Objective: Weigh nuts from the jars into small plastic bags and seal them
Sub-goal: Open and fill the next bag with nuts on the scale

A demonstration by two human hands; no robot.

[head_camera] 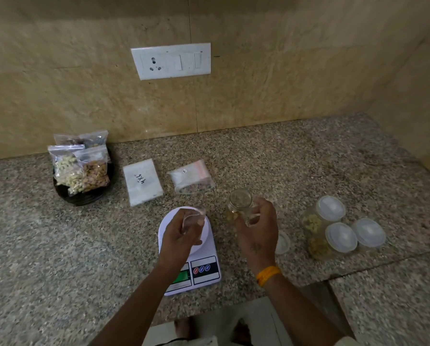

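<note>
My left hand (181, 236) pinches a small clear plastic bag (194, 216) over the round pan of a white digital scale (204, 268). My right hand (257, 228) grips an open clear jar (240, 203) holding a few pale nuts, tilted toward the bag. The jar's white lid (282, 242) lies on the counter just right of my right hand. Three closed jars with white lids (341, 237) stand to the right, two of them showing nuts inside.
A dark bowl (84, 196) at the left holds several filled, sealed nut bags. Two packs of empty bags, a white pack (142, 182) and a red-striped pack (191, 177), lie behind the scale. Tiled walls with a switch plate (171, 59) bound the granite counter (308, 166) at the back and right.
</note>
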